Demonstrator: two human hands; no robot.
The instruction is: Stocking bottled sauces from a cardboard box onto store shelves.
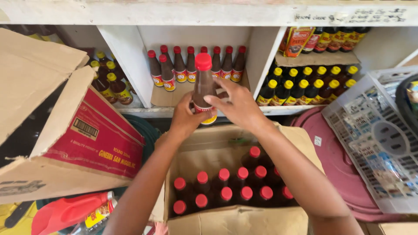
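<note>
Fingers of the left hand point(185, 117) and right hand point(237, 104) curl around one dark bottle point(203, 87) with a red cap and a yellow-and-red label, holding it upright at the centre of the view, in front of the white shelf point(130, 61). At 12 o'clock behind it stands a row of matching red-capped bottles point(196, 63), with yellow-capped bottles point(305, 85) at 2 o'clock. At 6 o'clock an open brown carton point(235, 219) holds more red-capped bottles, a red-printed cardboard box point(93, 137) lies open at 9 o'clock, and a white plastic crate point(374, 139) sits at 3 o'clock.
</note>
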